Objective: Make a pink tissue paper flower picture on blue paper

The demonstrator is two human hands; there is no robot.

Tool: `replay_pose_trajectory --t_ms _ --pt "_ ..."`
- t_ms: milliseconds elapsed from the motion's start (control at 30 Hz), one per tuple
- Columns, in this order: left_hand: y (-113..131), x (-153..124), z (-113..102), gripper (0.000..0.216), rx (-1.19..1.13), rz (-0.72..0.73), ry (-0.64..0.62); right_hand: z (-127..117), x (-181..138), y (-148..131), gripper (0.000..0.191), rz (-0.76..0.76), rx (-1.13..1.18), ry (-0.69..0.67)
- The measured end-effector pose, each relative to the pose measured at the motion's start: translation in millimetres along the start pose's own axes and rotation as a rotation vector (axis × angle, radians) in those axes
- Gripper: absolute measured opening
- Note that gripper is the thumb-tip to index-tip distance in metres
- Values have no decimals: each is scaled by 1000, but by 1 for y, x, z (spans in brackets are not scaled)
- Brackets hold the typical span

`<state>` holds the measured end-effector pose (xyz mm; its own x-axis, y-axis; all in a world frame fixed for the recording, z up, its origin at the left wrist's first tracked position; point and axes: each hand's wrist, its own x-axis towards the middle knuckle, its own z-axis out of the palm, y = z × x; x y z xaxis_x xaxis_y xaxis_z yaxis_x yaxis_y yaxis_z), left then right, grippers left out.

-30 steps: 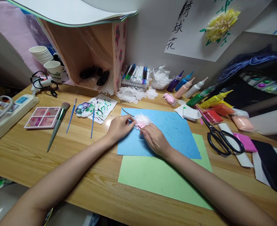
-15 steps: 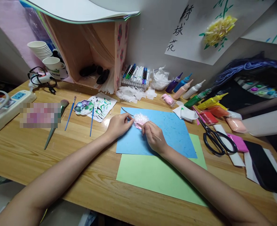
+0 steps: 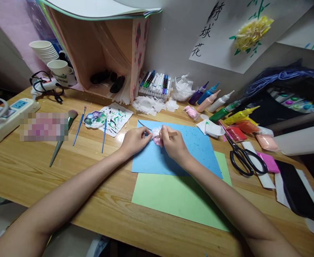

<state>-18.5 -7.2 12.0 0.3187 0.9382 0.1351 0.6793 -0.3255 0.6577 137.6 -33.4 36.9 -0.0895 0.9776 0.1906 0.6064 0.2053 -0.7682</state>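
Note:
A small pink and white ruffled flower (image 3: 157, 140) lies on a blue sheet (image 3: 199, 153), partly hidden by my fingers. My left hand (image 3: 135, 141) rests on the sheet, its thumb and forefinger closed at the flower's left edge. From above the flower's right side, my right hand (image 3: 173, 143) grips a thin wooden stick (image 3: 174, 134); its tip is hidden by the fingers. A dark curved line (image 3: 144, 125) runs from the sheet's upper left corner toward the flower. Whether it is drawn or a loose strip, I cannot tell.
A green sheet (image 3: 167, 196) lies under the blue one. White paper scraps (image 3: 147, 105) and paint bottles (image 3: 215, 101) stand behind. Black-handled scissors (image 3: 247, 162) and a black phone-like slab (image 3: 298, 189) are right; paintbrushes (image 3: 79, 126) and a paint palette (image 3: 94, 119) left.
My right hand has shifted slightly up over the flower and turned, so the stick now lies higher and the flower is more covered. My left hand stays at the flower's edge.

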Motion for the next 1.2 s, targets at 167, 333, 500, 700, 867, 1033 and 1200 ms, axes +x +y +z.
replay_pose_trajectory --t_ms 167,333,500,700,867,1033,1200 --pt "0 0 0 25 -3 4 -5 -1 29 -12 45 142 -71 -54" --pt "0 0 -1 25 8 5 -18 -7 29 -7 45 86 10 -85" --pt "0 0 -1 23 4 7 -23 -10 20 -4 45 47 42 -81" --pt "1 0 -1 23 9 -5 -20 -9 20 -6 46 32 57 -94" --pt "1 1 -1 23 14 -3 -11 -6 21 -3 46 31 59 -80" --pt "0 1 0 22 8 -14 -24 -3 24 3 48 94 101 -9" --pt "0 1 0 23 13 -11 -33 2 35 -1 51 217 76 29"
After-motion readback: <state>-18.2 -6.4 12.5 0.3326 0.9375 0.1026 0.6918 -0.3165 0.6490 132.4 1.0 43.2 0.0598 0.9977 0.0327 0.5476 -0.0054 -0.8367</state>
